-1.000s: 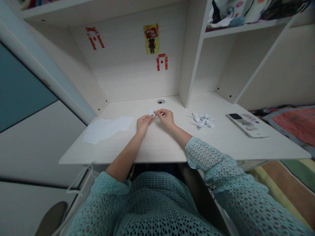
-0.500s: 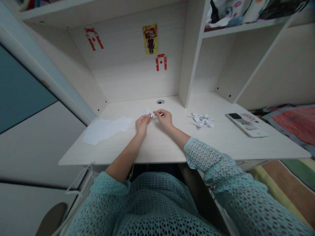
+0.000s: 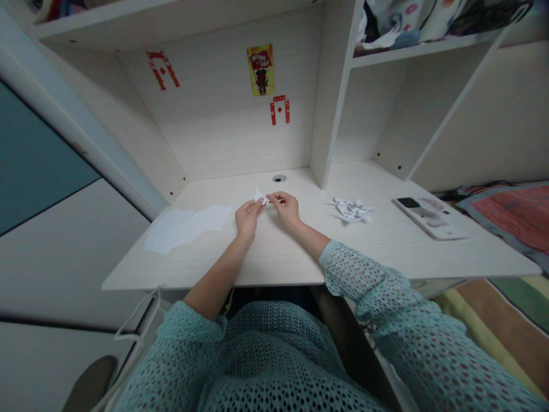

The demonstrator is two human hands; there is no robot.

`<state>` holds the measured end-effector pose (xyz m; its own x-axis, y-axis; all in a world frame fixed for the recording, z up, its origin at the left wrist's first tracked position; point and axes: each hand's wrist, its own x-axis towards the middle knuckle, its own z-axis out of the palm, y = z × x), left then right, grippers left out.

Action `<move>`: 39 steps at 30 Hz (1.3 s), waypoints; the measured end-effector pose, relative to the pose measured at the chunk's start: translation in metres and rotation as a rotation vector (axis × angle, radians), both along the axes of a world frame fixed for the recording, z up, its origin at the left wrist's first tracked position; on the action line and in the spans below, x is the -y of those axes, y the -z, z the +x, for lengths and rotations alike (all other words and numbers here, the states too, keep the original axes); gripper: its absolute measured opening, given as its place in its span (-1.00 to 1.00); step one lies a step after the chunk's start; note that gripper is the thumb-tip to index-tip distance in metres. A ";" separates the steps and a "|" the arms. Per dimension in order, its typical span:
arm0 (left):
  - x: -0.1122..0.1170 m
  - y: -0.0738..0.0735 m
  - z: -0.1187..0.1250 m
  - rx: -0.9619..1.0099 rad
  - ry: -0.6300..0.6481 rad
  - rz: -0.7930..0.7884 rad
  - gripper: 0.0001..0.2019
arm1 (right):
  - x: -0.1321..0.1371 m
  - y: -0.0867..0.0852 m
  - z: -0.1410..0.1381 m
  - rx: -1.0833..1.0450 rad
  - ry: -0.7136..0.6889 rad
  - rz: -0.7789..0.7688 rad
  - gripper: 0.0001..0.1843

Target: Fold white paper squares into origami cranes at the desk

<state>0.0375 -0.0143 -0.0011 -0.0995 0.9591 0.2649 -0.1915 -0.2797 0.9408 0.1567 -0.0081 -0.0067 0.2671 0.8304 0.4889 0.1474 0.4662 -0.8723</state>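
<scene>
Head view, looking down on white desk (image 3: 300,257). Pinched between fingertips of left hand (image 3: 247,216) and right hand (image 3: 286,209): small folded paper piece (image 3: 259,196). Hands together, fingertips almost meeting across the paper, left clamped on its left side, right clamped on its right side. Paper held just above the surface, mid-desk toward the back, just in front of round cable hole (image 3: 279,178). One pointed corner sticking up toward back wall. Fold shape too small to tell. Left forearm bare, right forearm in teal open-knit sleeve (image 3: 386,303), both crossing the desk's front edge; touching it or not, cannot tell.

Left of hands: flat white sheets (image 3: 184,226), overlapping, lying on desk, apart from left hand. Right of hands: loose pile of folded white pieces (image 3: 352,209), near right hand, not touching. Further right: phone (image 3: 429,218) lying flat near the desk's right side.

Back wall: yellow sticker (image 3: 261,68), small red sticker (image 3: 279,110) just below it, larger red sticker (image 3: 162,68) upper left. Vertical divider (image 3: 332,91) right of the cable hole. Shelf (image 3: 429,47) above right, bundled fabric (image 3: 407,20) on it. Red patterned blanket (image 3: 510,217) beyond the desk, far right.
</scene>
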 end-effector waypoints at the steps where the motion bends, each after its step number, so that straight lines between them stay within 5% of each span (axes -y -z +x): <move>1: 0.000 0.001 -0.001 -0.007 -0.001 0.001 -0.72 | -0.001 0.000 0.001 0.003 -0.028 -0.002 -0.68; 8: -0.002 0.003 -0.005 -0.073 -0.012 0.004 -0.70 | -0.004 0.004 0.006 0.068 -0.182 -0.032 -0.67; 22: -0.008 0.011 -0.012 -0.287 0.098 -0.083 -0.69 | -0.004 0.004 0.010 0.208 -0.109 -0.005 -0.74; 39: -0.001 0.007 -0.008 -0.193 0.004 -0.068 -0.71 | -0.004 0.008 0.005 0.196 -0.038 0.056 -0.76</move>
